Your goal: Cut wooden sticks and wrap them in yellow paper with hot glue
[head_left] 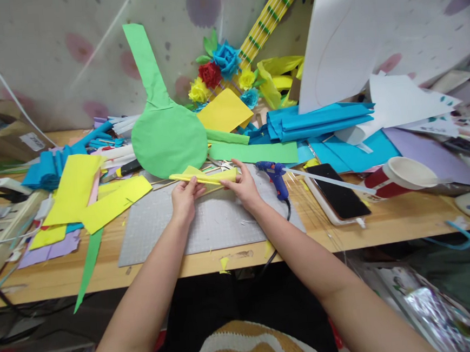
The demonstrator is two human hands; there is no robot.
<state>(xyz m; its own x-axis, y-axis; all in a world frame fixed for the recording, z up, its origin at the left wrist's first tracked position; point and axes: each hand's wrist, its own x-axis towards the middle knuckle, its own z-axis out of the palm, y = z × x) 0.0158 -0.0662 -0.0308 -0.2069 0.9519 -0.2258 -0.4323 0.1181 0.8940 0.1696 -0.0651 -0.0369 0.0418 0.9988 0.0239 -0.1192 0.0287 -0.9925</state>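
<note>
A folded strip of yellow paper (214,176) is held between my two hands, a little above the grey cutting mat (153,226). My left hand (186,198) pinches its left part between thumb and fingers. At the right end, my right hand (244,186) grips the strip the same way. Just behind the hands lies a round green paper shape (170,140) with a long stem leaning up the wall. To the right of my right hand is a blue glue gun (276,178) with a long translucent glue stick in its back.
Yellow paper pieces (73,188) lie to the left. A smartphone (337,189) and a red and white paper cup (398,176) stand at right. Blue crepe paper (320,120), paper flowers (226,60) and a white board (334,38) are behind. A power strip (15,226) sits far left.
</note>
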